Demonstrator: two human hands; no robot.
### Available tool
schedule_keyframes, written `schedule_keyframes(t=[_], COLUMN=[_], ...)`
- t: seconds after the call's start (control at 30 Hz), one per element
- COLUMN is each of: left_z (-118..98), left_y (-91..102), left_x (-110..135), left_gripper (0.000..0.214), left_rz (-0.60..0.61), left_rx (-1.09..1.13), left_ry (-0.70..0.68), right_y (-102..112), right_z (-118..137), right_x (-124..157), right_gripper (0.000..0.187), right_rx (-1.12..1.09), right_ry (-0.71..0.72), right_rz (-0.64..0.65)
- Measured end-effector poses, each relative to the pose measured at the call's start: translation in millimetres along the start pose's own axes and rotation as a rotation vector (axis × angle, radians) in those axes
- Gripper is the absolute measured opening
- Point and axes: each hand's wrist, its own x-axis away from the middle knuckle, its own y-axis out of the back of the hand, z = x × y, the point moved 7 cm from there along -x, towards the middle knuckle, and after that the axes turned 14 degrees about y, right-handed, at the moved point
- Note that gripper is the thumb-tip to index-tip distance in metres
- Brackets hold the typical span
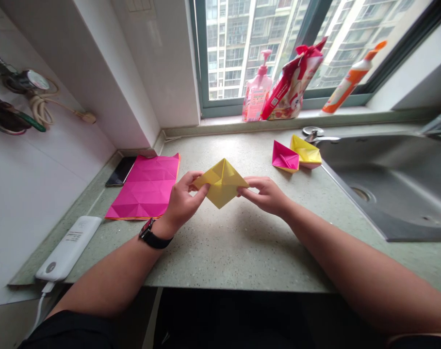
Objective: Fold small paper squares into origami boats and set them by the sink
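Note:
A folded yellow paper, diamond-shaped with a crease down its upper half, is held up over the counter between both hands. My left hand grips its left corner, thumb on the near face and fingers behind. At the opposite corner, my right hand pinches the tip between thumb and fingers. Left of my left hand lies a stack of creased pink paper with an orange edge showing. Beyond my right hand sit two folded paper boats, one pink and one yellow, touching each other.
A steel sink is set into the counter at right. On the left are a phone and a white power bank with a cable. The windowsill holds a pink pump bottle, a red bag and an orange-white bottle.

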Motion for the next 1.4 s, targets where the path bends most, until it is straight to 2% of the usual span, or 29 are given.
schedule_keyframes(t=[0.13,0.3,0.37,0.43,0.5,0.57,0.63,0.7,0.83,0.93,1.03,1.13,1.3,1.4], left_z=[17,22,24,24,25,25,26,27,31,35,34,21,-7,-11], left_y=[-5.8,-2.5,1.2,1.5,-5.5,-17.7,-28.2,-33.8,-38.2,-35.6,-23.0,-7.8,-4.0,-7.9], left_x=[-7,-11,-12,-13,-11,-7,-2,3,5,2,-5,-8,0,4], left_gripper=[0.036,0.047,0.052,0.058,0.063,0.067,0.069,0.069,0.065,0.056,0.041,0.042,0.046,0.039], left_rz=[0.080,0.045,0.010,0.014,0.100,0.245,0.365,0.425,0.478,0.444,0.285,0.131,0.106,0.091], left_rx=[0.257,0.439,0.459,0.464,0.461,0.449,0.426,0.402,0.344,0.267,0.142,0.043,-0.152,-0.282], left_ry=[0.210,0.315,0.322,0.332,0.367,0.420,0.465,0.491,0.505,0.465,0.348,0.167,-0.173,-0.246], right_y=[-2,-11,-1,18,31,31,19,4,-14,-13,-2,8,12,9], right_z=[-6,0,-6,-17,-25,-24,-14,0,20,24,19,14,16,18], right_x=[1,1,1,2,4,5,3,1,0,0,1,2,0,-2], right_gripper=[0.040,0.048,0.056,0.053,0.036,0.036,0.047,0.049,0.021,0.008,0.007,0.009,0.013,0.015], right_rx=[-0.024,-0.133,-0.130,-0.046,0.070,0.123,0.098,0.061,0.063,0.121,0.266,0.398,0.397,0.317], right_ry=[-0.064,-0.010,0.005,-0.017,-0.026,0.019,0.104,0.181,0.289,0.345,0.323,0.293,0.244,0.187], right_rz=[0.009,0.209,0.176,0.026,-0.105,-0.143,-0.099,-0.035,0.040,0.018,-0.090,-0.182,-0.208,-0.181])
